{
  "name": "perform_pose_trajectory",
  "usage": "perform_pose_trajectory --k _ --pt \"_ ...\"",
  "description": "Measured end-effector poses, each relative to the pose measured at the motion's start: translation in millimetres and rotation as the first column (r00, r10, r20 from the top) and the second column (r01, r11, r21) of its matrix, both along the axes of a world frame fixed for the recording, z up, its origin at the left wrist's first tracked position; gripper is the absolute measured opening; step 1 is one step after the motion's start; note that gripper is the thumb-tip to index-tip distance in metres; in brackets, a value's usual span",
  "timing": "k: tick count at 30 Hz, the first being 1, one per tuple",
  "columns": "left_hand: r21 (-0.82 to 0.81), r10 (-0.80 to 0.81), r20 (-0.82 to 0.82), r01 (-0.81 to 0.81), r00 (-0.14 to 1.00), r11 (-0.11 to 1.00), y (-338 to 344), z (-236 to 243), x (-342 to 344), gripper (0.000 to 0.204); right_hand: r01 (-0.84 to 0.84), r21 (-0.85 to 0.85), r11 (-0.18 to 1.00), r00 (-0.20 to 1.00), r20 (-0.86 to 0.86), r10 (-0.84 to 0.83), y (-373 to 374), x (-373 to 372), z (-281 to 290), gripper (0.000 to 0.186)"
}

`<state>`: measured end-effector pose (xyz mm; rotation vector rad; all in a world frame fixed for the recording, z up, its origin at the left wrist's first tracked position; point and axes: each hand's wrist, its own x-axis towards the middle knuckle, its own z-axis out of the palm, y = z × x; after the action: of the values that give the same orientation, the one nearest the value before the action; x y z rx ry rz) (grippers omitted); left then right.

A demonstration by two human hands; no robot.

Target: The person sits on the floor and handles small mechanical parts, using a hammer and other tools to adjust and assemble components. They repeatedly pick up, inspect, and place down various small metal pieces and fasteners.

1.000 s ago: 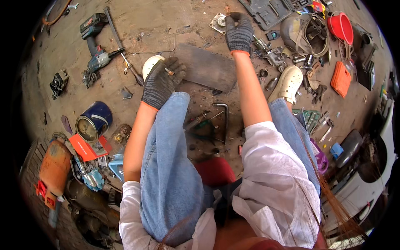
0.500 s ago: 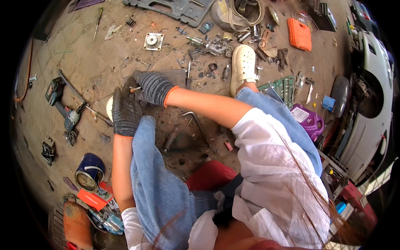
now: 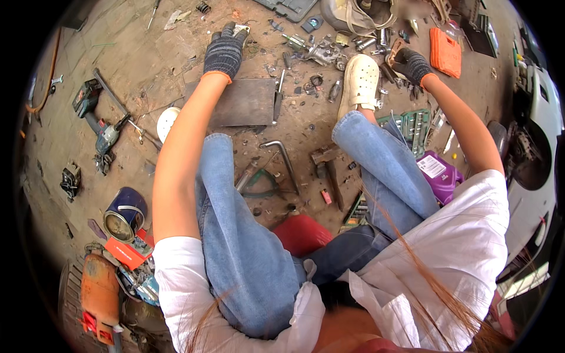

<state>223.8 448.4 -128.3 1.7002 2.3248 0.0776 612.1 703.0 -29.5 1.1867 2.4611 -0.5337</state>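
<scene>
Head view has both gloved hands reaching forward in different directions over the dirt-strewn floor (image 3: 147,65), so the step in hand looks like reaching for or handling two separate things. At the far side, the left hand (image 3: 223,52) rests over a pale metal piece (image 3: 242,28), its fingers hiding most of it; whether they have closed on it I cannot tell. Out to the right, just beyond the cream clog (image 3: 360,79) and near the orange case (image 3: 445,53), the right hand (image 3: 412,66) is at a brown, cloth-like thing (image 3: 395,52), fingers bent, though a firm grip cannot be made out. Between the person and the left hand lies a flat dark plate (image 3: 244,105). Lifting the metal piece would probably call for fingertips under its edge; the brown thing, a simple pinch.
</scene>
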Motion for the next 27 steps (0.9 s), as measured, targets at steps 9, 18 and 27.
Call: perform_pose_trajectory --k 9,18,27 --pt "0.001 0.292 0.905 -0.687 0.310 0.727 3 8 -35 0.040 0.275 0.337 0.900 0.952 -0.228 -0.206 -17 -10 -73 0.031" --pt "-0.254 -0.234 0.719 -0.561 -0.654 0.787 -83 90 0 0.047 -0.055 -0.202 0.978 0.736 -0.670 -0.097 -128 -120 27 0.027" --pt "-0.210 -0.097 0.849 -0.500 -0.520 0.840 -94 127 10 0.065 -0.298 -0.563 0.771 0.700 -0.678 -0.225 -203 -222 57 0.043"
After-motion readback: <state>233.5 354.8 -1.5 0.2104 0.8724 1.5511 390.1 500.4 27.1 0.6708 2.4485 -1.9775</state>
